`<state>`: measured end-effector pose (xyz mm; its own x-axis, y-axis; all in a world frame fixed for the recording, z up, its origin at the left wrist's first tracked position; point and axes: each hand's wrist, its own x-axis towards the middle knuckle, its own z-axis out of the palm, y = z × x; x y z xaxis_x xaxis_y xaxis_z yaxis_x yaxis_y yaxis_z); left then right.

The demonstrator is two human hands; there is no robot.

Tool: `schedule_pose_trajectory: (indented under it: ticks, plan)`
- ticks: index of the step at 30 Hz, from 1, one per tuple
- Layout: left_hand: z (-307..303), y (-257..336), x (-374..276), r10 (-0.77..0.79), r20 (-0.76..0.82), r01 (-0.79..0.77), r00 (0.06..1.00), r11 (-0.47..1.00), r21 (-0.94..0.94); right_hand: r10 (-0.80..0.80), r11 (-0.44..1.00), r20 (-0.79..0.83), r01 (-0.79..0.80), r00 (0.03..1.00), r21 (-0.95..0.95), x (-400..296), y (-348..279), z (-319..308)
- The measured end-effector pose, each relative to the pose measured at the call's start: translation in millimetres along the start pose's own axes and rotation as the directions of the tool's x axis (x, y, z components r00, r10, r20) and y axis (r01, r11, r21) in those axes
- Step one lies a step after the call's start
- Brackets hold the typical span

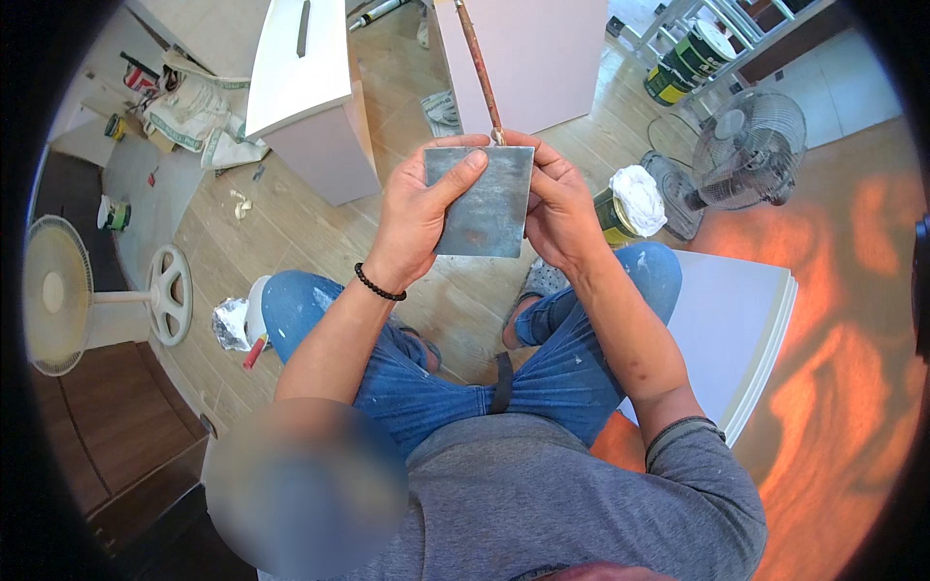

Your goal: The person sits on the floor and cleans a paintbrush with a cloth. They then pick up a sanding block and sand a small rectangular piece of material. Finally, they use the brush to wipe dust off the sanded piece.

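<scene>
Between my hands, above my knees, is a square grey plate [483,207], worn and smudged, with a flat face turned up. My left hand [429,200] grips its left side, the thumb lying across the upper face and the fingers behind the top edge. At the right edge, my right hand [563,200] holds the plate with bent fingers, partly hidden behind it. A thin reddish-brown rod [479,69], spotted and worn, rises from the plate's top edge between my fingertips; whether it is joined to the plate I cannot tell.
White panels [734,312] lie stacked at my right knee, near a can [616,218] topped with white material. A standing fan [748,149] and paint cans [690,62] are farther right. Ahead are a white cabinet [312,138] and a pale panel [530,65]. Another fan [58,294] is left.
</scene>
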<state>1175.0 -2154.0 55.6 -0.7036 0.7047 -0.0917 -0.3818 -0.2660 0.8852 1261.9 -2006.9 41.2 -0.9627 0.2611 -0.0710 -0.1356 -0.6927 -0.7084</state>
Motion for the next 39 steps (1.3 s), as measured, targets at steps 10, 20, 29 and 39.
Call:
schedule_pose_trajectory:
  ticks: [10, 20, 29, 39]
  plan:
    - [-2, 1, -2, 0.010, -0.004, -0.010, 1.000, 1.000, -0.008, 0.007, 1.000, -0.036, -0.007, 0.999, -0.018, -1, 3, 2]
    - [1, -1, 1, 0.071, -0.053, -0.074, 0.996, 0.996, -0.052, -0.015, 0.983, -0.124, -0.008, 0.992, -0.182, -4, 8, 10]
    - [-6, 0, 4, 0.105, -0.096, -0.103, 0.990, 0.994, 0.024, -0.043, 0.973, -0.181, 0.000, 0.982, -0.232, -3, 21, 17]
    - [-7, 2, 8, 0.128, -0.141, -0.127, 0.982, 0.992, 0.017, -0.038, 0.964, -0.219, -0.022, 0.975, -0.265, -3, 19, 19]
